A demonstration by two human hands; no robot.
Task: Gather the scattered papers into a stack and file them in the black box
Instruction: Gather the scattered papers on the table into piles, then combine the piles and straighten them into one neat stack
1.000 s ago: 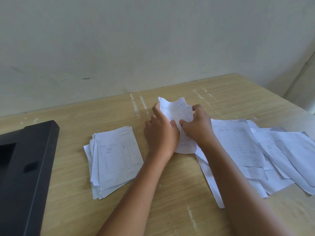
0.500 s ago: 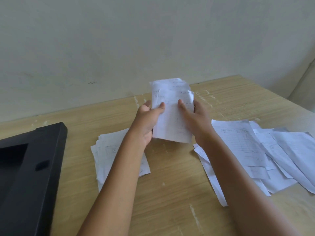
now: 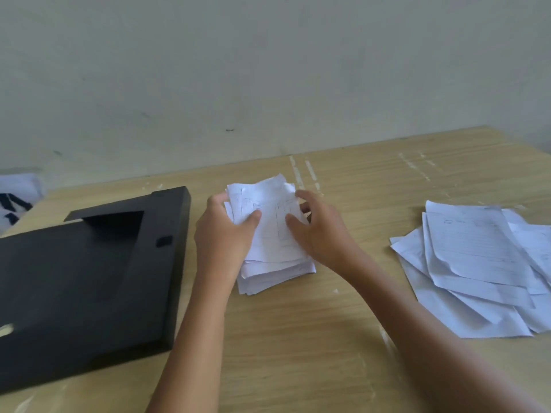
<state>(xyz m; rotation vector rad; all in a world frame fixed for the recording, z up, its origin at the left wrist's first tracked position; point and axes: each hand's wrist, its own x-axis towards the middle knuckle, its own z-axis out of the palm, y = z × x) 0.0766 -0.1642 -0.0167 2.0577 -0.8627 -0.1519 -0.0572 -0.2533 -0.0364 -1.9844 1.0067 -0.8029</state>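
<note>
Your left hand (image 3: 222, 231) and right hand (image 3: 316, 234) meet at the centre of the wooden table (image 3: 298, 338), both on a small sheaf of papers (image 3: 269, 225) that lies on top of the gathered stack (image 3: 277, 272). Your left thumb presses down on the sheaf's printed face while the fingers curl round its left edge, so that hand is clamped on the paper. Your right fingers are spread apart, thumb resting on the face and fingertips at the right edge; whether they truly pinch it you cannot tell.

The sheaf is thin white paper, creased and slightly curled at its far corners, with faint ruled tables printed on it. The stack below is thicker, its edges ragged and uneven, sheets poking out at the near-left corner.

At nine o'clock from the stack, just beside your left wrist, sits the black box (image 3: 89, 278): matte, flat and rectangular, with a recessed angular well near its far end and a small slot on its right edge.

At three o'clock, well apart, lie the scattered papers (image 3: 477, 263), larger white forms fanned loosely over one another with wavy edges.

The table is pale laminate with a straight grain and chalky white streaks.
</note>
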